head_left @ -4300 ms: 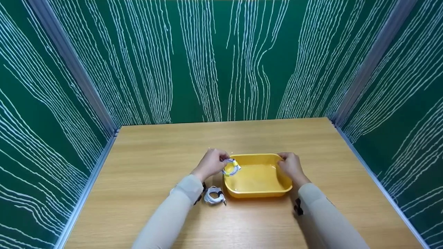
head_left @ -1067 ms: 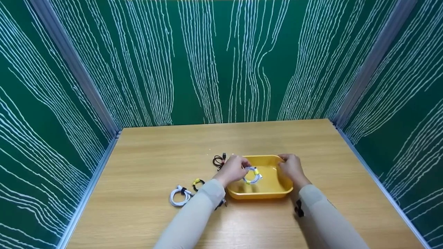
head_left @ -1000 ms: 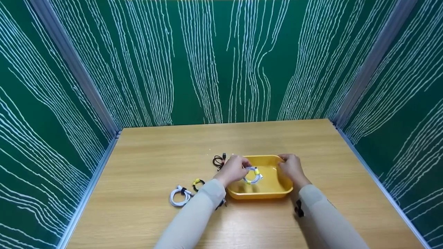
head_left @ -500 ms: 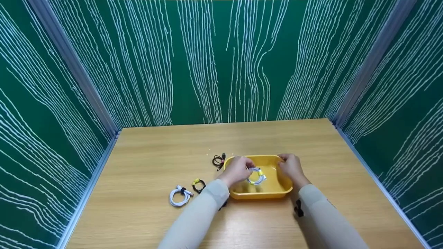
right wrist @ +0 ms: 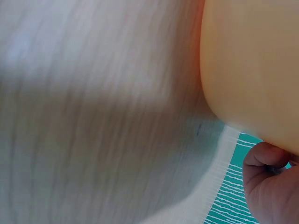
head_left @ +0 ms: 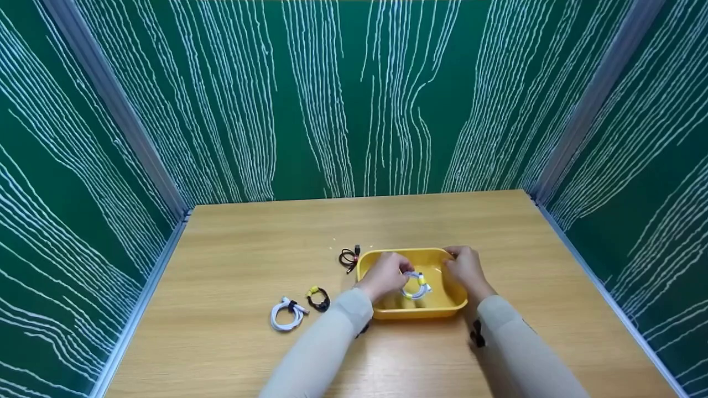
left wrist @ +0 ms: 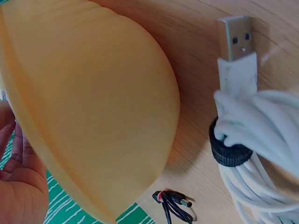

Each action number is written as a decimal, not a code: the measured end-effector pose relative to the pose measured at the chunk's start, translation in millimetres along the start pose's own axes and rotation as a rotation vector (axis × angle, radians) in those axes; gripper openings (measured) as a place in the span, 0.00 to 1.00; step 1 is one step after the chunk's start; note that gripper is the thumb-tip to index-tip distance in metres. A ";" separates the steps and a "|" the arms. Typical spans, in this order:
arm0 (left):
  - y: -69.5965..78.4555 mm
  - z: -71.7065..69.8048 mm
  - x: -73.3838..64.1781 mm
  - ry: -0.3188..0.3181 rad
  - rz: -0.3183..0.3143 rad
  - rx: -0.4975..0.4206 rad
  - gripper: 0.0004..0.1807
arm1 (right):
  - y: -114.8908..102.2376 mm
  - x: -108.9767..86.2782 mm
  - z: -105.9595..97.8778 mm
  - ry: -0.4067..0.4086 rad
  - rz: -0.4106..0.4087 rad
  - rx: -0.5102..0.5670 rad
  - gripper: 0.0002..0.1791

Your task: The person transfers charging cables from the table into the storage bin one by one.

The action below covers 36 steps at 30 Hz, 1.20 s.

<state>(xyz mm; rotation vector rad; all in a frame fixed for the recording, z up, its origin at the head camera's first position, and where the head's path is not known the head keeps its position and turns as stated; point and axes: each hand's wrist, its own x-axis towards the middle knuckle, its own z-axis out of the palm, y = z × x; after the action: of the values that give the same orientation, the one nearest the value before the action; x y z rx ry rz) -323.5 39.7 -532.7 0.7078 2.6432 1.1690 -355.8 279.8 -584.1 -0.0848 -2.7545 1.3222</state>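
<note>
My left hand point(head_left: 387, 272) pinches a coiled white cable point(head_left: 412, 296) with yellow ties, holding it inside the yellow basin point(head_left: 420, 313). Whether the coil touches the bottom I cannot tell. The left wrist view has this hand point(left wrist: 23, 186) beyond the basin's outer wall point(left wrist: 103, 102), its fingertips and the coil hidden. At the basin's right rim my right hand point(head_left: 468, 271) grips the edge, thumb and curled fingers at the lip; the right wrist view shows the same hand point(right wrist: 268, 182) against the basin wall point(right wrist: 252, 60).
Left of the basin lie a white coiled cable point(head_left: 274, 317) with a black strap, a black cable point(head_left: 326, 303) with a yellow tie, and a black-red cable point(head_left: 344, 257). Another white USB cable point(left wrist: 252, 191) lies under my left forearm. Green walls enclose the wooden table point(head_left: 221, 265).
From the basin's left rim, my left hand has carried the white coil rightward and down into the basin. Cables formerly behind the left arm now show. My right hand stays on the rim.
</note>
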 end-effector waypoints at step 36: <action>10.3 34.8 20.5 -0.018 -0.005 0.052 0.11 | -0.7 0.2 0.1 0.033 -0.054 -0.033 0.16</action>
<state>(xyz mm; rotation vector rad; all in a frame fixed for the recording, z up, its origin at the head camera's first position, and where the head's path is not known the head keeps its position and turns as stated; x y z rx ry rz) -326.2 78.3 -548.1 0.7176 2.6678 1.0905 -356.1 279.3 -583.6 -0.0336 -2.7308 1.2515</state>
